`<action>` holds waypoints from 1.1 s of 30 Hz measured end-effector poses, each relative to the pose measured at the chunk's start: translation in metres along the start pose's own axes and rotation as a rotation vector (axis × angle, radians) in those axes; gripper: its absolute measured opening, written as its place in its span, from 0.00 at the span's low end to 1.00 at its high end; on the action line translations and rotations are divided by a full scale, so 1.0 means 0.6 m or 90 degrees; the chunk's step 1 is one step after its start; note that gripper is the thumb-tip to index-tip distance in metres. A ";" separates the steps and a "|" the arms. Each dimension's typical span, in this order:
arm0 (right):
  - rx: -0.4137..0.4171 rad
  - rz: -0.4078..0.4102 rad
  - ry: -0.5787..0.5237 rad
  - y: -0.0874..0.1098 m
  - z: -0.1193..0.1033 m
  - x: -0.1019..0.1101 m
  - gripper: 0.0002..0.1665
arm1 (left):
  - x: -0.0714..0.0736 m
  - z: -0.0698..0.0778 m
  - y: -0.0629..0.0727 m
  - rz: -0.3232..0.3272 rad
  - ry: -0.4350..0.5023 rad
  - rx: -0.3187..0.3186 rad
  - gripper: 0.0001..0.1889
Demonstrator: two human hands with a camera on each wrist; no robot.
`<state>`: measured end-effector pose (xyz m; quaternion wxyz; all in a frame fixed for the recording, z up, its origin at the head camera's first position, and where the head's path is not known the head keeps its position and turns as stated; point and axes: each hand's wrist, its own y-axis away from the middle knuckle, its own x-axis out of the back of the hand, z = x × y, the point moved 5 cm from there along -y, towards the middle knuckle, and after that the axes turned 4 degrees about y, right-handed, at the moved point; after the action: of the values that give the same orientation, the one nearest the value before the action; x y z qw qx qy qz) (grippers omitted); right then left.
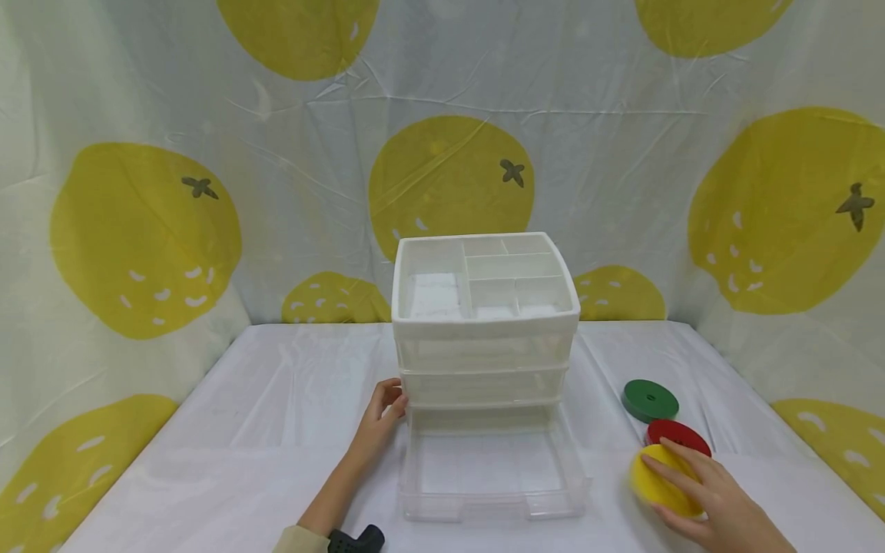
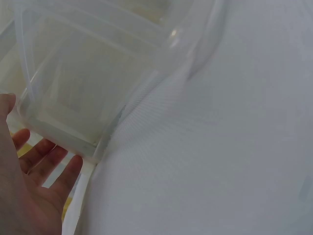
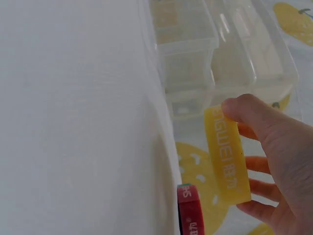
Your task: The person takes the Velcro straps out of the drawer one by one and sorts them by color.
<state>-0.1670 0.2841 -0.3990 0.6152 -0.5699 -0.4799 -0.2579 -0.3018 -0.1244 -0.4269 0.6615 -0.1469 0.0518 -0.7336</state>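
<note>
A white plastic drawer organizer stands in the middle of the table, its bottom clear drawer pulled out toward me. Fingertips of my left hand rest against the organizer's left side; the left wrist view shows that hand with loosely bent fingers along the edge. On the right, my right hand grips a roll of yellow tape by its rim, thumb and fingers on opposite sides, as the right wrist view shows. Just behind it lies a roll of red tape, partly overlapped by the yellow one.
A roll of green tape lies flat behind the red one. The organizer's top tray is divided into several compartments. White cloth covers the table, and a lemon-print curtain hangs at the back and sides.
</note>
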 end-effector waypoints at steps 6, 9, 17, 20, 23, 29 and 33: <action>-0.076 -0.100 0.014 0.015 0.038 -0.015 0.36 | 0.002 -0.004 -0.003 0.001 0.000 -0.005 0.17; -0.098 -0.139 0.028 0.018 0.055 -0.020 0.36 | 0.002 -0.006 -0.004 0.002 0.000 -0.008 0.17; -0.141 -0.214 0.035 0.025 0.092 -0.029 0.37 | 0.001 -0.007 -0.003 0.000 0.000 -0.013 0.17; -0.170 -0.261 0.032 0.028 0.104 -0.034 0.41 | 0.000 -0.005 -0.001 -0.002 -0.005 -0.016 0.17; -0.191 -0.297 0.027 0.032 0.112 -0.037 0.43 | 0.001 -0.005 -0.001 -0.002 -0.007 -0.019 0.17; -0.195 -0.309 0.022 0.038 0.119 -0.041 0.43 | 0.001 -0.006 -0.002 -0.002 -0.001 -0.015 0.17; -0.190 -0.330 0.016 0.041 0.122 -0.047 0.43 | 0.001 -0.007 -0.002 -0.001 -0.007 -0.018 0.17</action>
<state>-0.1789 0.3522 -0.4429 0.4442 -0.5090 -0.5589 -0.4809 -0.3043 -0.1255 -0.4306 0.6592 -0.1603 0.0590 -0.7323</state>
